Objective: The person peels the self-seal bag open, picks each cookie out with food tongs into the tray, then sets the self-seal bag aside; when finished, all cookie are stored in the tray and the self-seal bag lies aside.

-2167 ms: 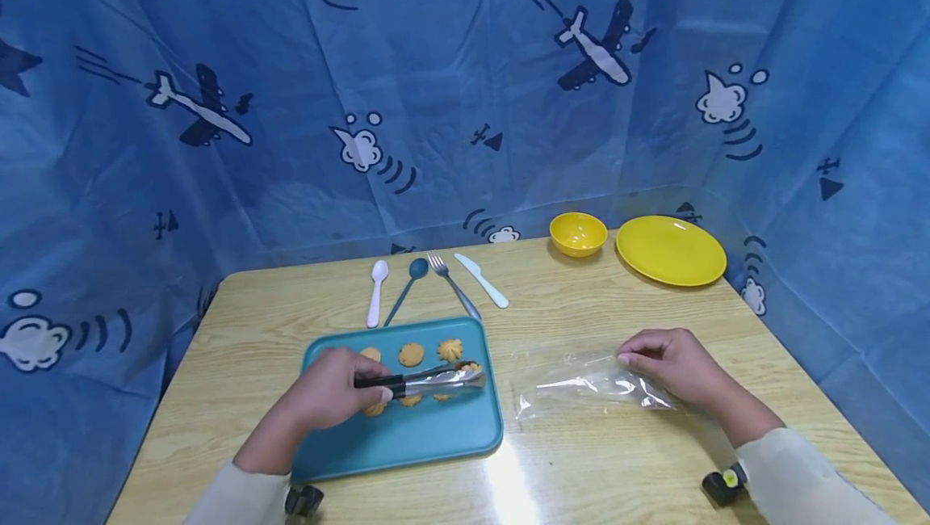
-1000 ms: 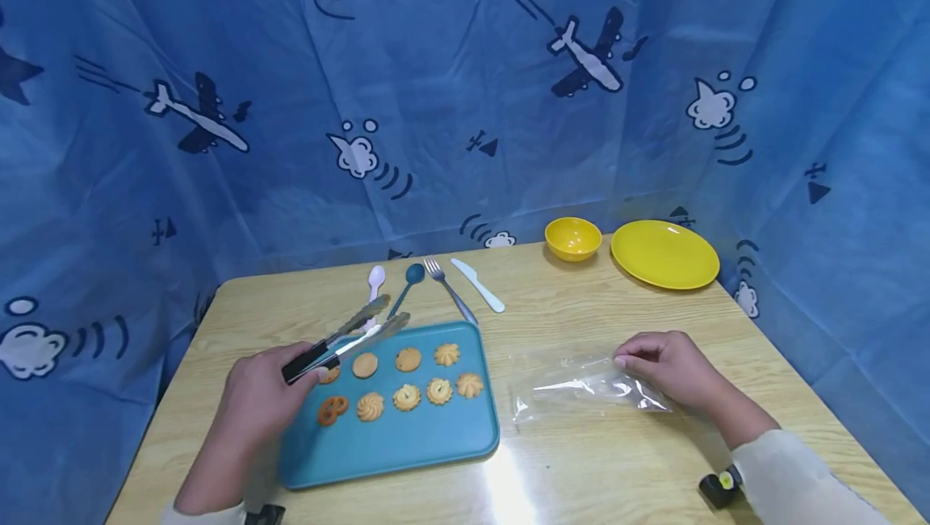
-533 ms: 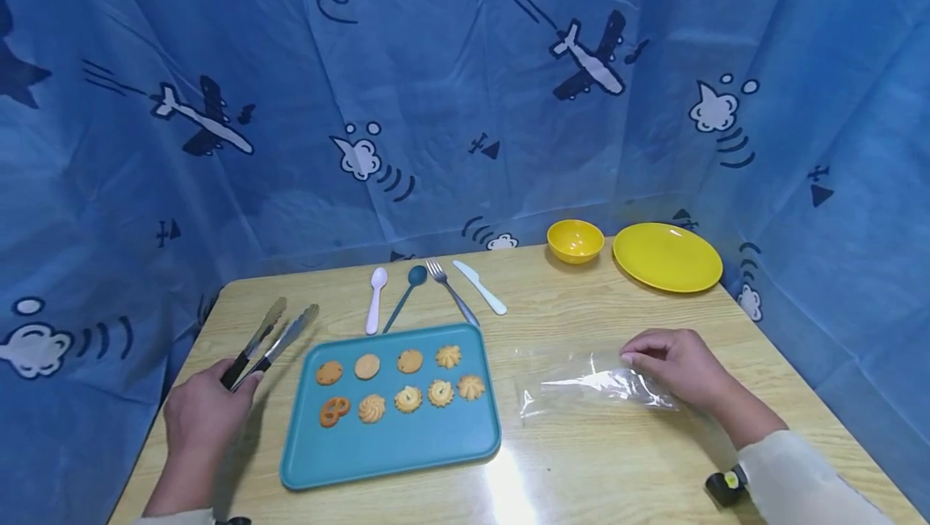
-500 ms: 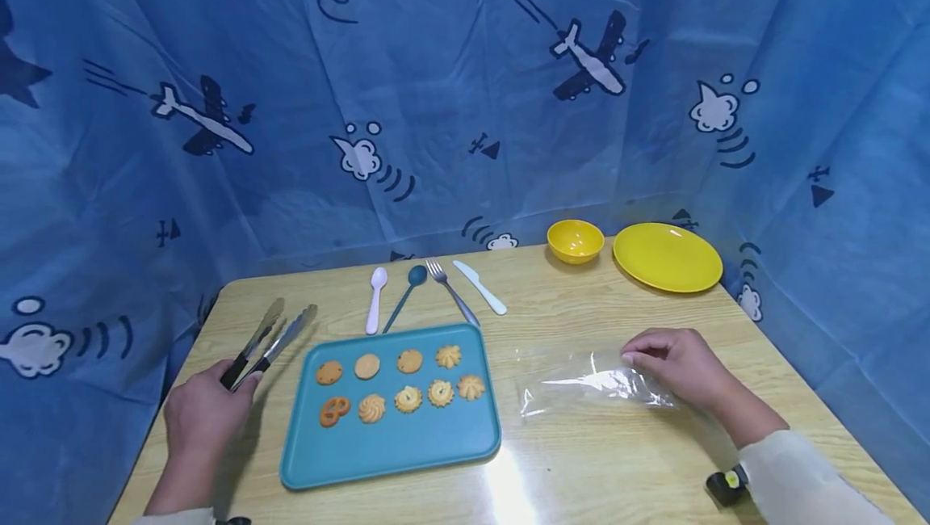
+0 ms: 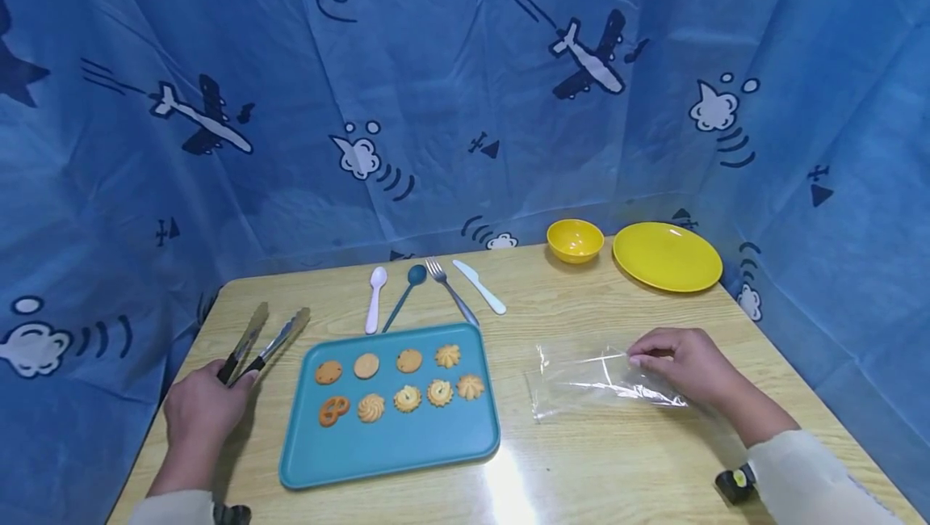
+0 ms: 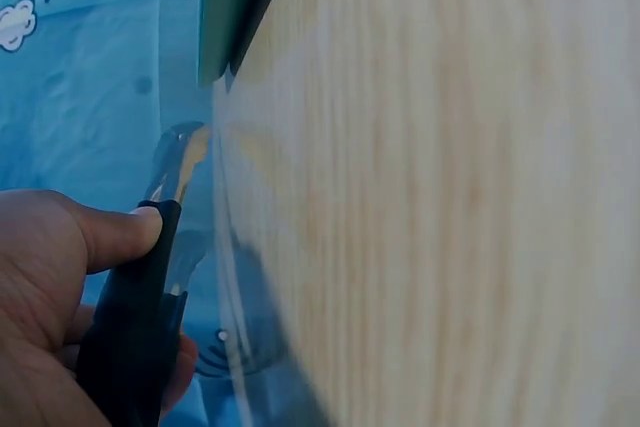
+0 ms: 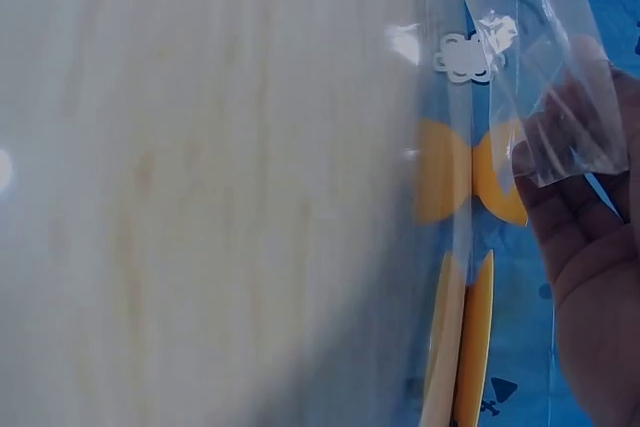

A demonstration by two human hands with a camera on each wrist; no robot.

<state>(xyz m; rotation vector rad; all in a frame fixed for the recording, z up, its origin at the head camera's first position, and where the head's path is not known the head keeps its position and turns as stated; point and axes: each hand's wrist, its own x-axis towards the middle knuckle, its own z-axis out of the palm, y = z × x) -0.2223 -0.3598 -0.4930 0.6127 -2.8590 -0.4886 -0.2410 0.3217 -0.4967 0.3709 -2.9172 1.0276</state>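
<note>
My left hand [image 5: 205, 405] grips a pair of tongs [image 5: 247, 347] by the black handles, left of the teal tray [image 5: 385, 448]; the metal arms stand apart with nothing between them. The left wrist view shows the thumb pressed along the black handle of the tongs [image 6: 140, 317]. At the right, my right hand [image 5: 683, 363] pinches the end of a clear plastic bag [image 5: 588, 380] low over the table. In the right wrist view, the bag [image 7: 560, 57] hangs from the fingers. Several cookies [image 5: 370, 408] and a pretzel [image 5: 334, 410] lie in two rows on the tray.
Behind the tray lie a lilac spoon [image 5: 374, 299], a dark teal spoon [image 5: 407, 295], a fork [image 5: 450, 291] and a pale knife [image 5: 479, 287]. A yellow bowl [image 5: 576, 241] and a yellow plate [image 5: 667, 257] stand at the back right. A blue curtain [image 5: 436, 105] encloses the table.
The left hand has carried the tongs from over the tray out to its left side, and their arms have spread. The right hand has drawn the bag slightly to the right.
</note>
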